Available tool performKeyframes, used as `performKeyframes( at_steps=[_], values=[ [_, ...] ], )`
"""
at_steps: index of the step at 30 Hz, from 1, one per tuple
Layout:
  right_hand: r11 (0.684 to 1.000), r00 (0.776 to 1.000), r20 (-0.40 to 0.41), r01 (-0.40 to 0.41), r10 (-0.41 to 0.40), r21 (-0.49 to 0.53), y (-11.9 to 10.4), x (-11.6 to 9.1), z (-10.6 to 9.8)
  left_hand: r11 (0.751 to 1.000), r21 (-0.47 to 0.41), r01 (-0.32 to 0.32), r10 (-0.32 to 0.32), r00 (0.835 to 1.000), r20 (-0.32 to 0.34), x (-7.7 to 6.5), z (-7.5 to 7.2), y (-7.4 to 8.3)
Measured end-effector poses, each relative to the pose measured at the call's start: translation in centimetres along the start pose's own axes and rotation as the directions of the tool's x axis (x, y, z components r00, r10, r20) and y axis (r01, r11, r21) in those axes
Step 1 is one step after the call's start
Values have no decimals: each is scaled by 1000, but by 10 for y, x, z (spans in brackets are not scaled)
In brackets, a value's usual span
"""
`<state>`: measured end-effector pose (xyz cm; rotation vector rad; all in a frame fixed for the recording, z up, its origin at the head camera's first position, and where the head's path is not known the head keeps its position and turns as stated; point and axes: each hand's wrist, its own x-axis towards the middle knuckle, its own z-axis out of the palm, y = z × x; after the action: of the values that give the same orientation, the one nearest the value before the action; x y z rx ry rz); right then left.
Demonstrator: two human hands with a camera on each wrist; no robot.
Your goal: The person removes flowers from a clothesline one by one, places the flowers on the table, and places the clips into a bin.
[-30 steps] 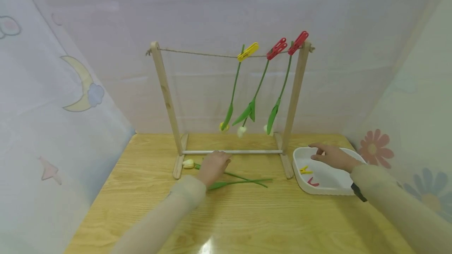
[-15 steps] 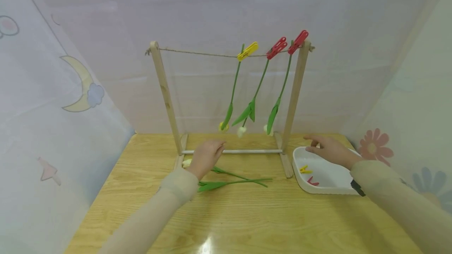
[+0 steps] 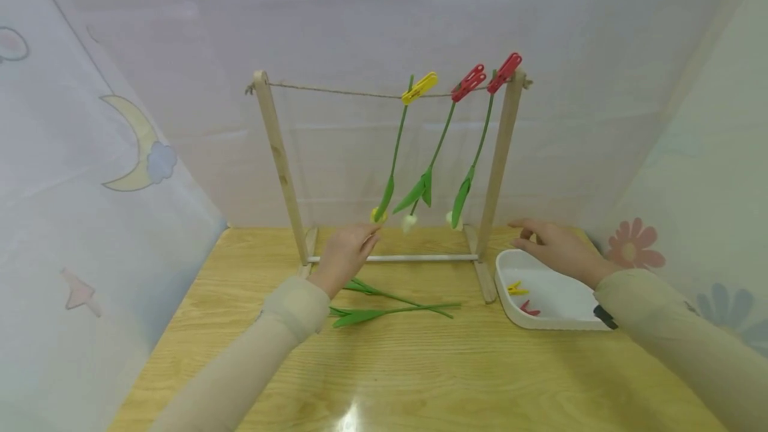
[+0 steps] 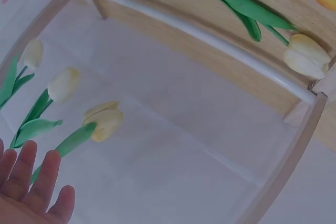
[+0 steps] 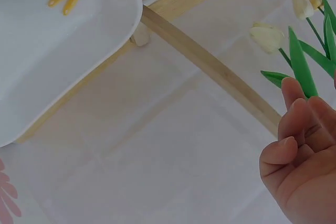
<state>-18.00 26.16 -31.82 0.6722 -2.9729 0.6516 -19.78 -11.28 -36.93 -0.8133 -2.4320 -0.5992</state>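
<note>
Green-stemmed tulips: three hanging pegged on string [image 3: 336,91]; two tulips on table [image 3: 390,305] waiting. Left hand [image 3: 348,255] reaching, fingers straight, empty; right hand [image 3: 555,245] relaxed, empty, hovering over tray [image 3: 570,315].

From my feed I see a light wooden table [image 3: 420,379] with a glare spot near its front edge. Pale translucent curtains [image 3: 384,12] enclose it, a moon print [image 3: 135,145] on the left one and flower prints [image 3: 639,252] on the right.
</note>
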Motion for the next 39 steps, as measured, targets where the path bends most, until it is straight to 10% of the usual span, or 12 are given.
performKeyframes(
  at_steps=[17, 39],
  values=[
    [999, 998, -51, 35, -35, -10, -28, 1, -10, 999, -30, -17, 15, 997, -78, 12, -16, 3],
    [989, 979, -143, 146, -144, 6, -56, 16, -19, 990, -80, 116, -111, 992, 54, 30, -20, 15]
  ],
)
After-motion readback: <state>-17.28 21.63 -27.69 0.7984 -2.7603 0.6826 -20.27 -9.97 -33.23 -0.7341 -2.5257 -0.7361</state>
